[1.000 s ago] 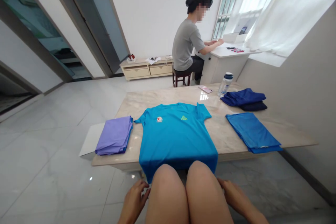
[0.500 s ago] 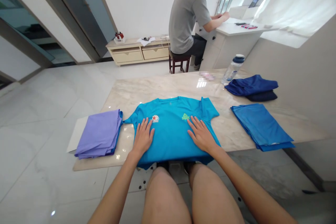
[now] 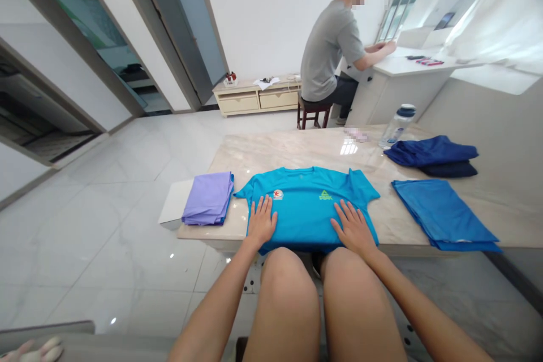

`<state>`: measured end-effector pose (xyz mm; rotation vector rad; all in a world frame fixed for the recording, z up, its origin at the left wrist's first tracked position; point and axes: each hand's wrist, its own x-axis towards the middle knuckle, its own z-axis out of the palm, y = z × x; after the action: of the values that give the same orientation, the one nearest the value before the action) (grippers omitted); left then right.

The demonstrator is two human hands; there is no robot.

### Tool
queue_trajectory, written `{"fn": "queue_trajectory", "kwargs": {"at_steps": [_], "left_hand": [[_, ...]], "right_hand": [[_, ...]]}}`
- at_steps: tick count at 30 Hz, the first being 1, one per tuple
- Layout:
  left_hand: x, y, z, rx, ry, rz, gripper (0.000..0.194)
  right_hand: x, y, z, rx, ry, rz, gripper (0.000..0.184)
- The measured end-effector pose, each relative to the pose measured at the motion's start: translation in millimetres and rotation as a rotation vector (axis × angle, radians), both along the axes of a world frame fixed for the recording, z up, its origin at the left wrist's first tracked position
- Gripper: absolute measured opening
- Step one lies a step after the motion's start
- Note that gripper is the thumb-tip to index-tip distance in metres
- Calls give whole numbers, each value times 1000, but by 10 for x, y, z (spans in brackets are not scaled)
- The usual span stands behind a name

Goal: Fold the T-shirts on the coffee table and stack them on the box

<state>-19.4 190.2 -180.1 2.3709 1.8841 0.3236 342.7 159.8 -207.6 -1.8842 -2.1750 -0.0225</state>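
Note:
A bright blue T-shirt [image 3: 303, 215] lies spread on the marble-look table [image 3: 271, 150], collar away from me, its lower part hanging over the near edge. It bears a round badge at left and a green logo at right. My left hand [image 3: 262, 222] rests flat on the shirt below the badge, fingers stretched out. Flat on the shirt's right side, below the green logo, lies my right hand [image 3: 353, 229], fingers spread. Neither hand grips the cloth. A folded purple stack [image 3: 207, 198] sits left of the shirt, and a folded blue stack [image 3: 443, 212] sits right of it.
Dark blue clothes [image 3: 436, 153] lie at the table's right rear, beside a clear water bottle [image 3: 397, 127]. A white box [image 3: 175, 203] is at the left end. Beyond, a person in a grey shirt [image 3: 326, 51] sits on a stool by a white desk [image 3: 407, 65].
The whole view has shifted, so the table and shirt appear further right. Both hands stay flat on the shirt, with my right hand slightly lower, clear of the green logo.

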Motion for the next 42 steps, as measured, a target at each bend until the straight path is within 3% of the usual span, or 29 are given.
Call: {"fn": "queue_trajectory", "kwargs": {"at_steps": [5, 9, 12, 16, 19, 22, 26, 30, 36, 42], "left_hand": [[-5, -201, 205, -71, 51, -62, 63], [-6, -377, 433, -134, 82, -55, 53], [-45, -442, 580, -143, 80, -41, 42], [-222, -322, 723, -129, 38, 25, 33], [-419, -82, 767, -98, 0, 103, 33], [-532, 210, 729, -66, -15, 149, 34], [-456, 521, 547, -56, -44, 192, 45], [-396, 673, 310, -91, -73, 354, 40], [-528, 956, 138, -3, -45, 289, 22], [-508, 1669, 65, 74, -123, 270, 15]], "right_hand": [[24, -195, 145, -92, -41, -38, 65], [41, -295, 549, -247, -65, -40, 45], [114, -331, 866, -303, -106, -14, 43], [381, -277, 1035, -265, -8, -81, 40], [599, -124, 965, -169, 112, -92, 40], [648, 123, 783, -75, 189, -13, 48], [394, 420, 433, -143, 243, 158, 57], [107, 467, 149, -166, 173, 61, 70], [30, 529, 159, -52, 15, 12, 72], [14, 1181, 172, -51, -28, -39, 73]]}}
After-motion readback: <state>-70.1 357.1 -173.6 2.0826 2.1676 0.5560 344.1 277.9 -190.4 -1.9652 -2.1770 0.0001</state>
